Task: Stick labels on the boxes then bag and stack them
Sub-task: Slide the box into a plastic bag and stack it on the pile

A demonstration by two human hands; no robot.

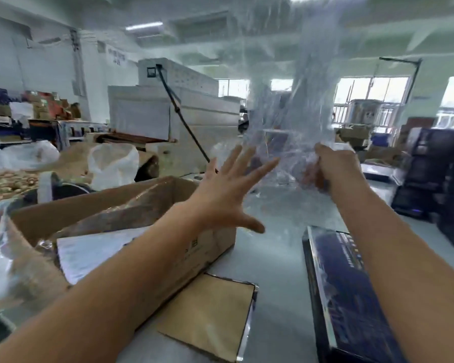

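Right hand (pixel 336 167): at 1 o'clock, fingers clenched on the bunched lower edge of the clear bag (pixel 296 106), which streams up toward 12 o'clock, blurred
Left hand (pixel 227 197): near the middle, fingers released and spread wide, holding nothing; the tips are near the bag's edge, and I cannot tell whether they touch it
Dark box (pixel 344 289): flat on the bench (pixel 278 258) at 5 o'clock, partly under the right forearm, not yet bagged; no stuck label can be made out on it
Stacked boxes (pixel 430 163): a dark pile at 3 o'clock, well apart from both hands
Carton (pixel 131 218): open, at 8 o'clock, with a white sheet (pixel 89 250) inside; a flat brown panel (pixel 210 315) lies just beside it at 6 o'clock
Risk, mouth: the film probably clings to itself; with only one hand gripping, the mouth may stay shut and the box jam at its edge
Risk, tear: thin film dragged over a box corner is likely to split
Risk, slip: a bag held only by a bunched edge may slide out of the fingers if shaken hard
Risk, knock: the right forearm hangs over the dark box, so a low sweep could shove it toward the bench edge
Writing, dark box: small pale lines run along its top face, too blurred to read
Writing, carton: dark printed characters on the side facing 5 o'clock, unreadable
Writing, wall: a sign (pixel 116 57) at 11 o'clock, unreadable; no brand can be read anywhere
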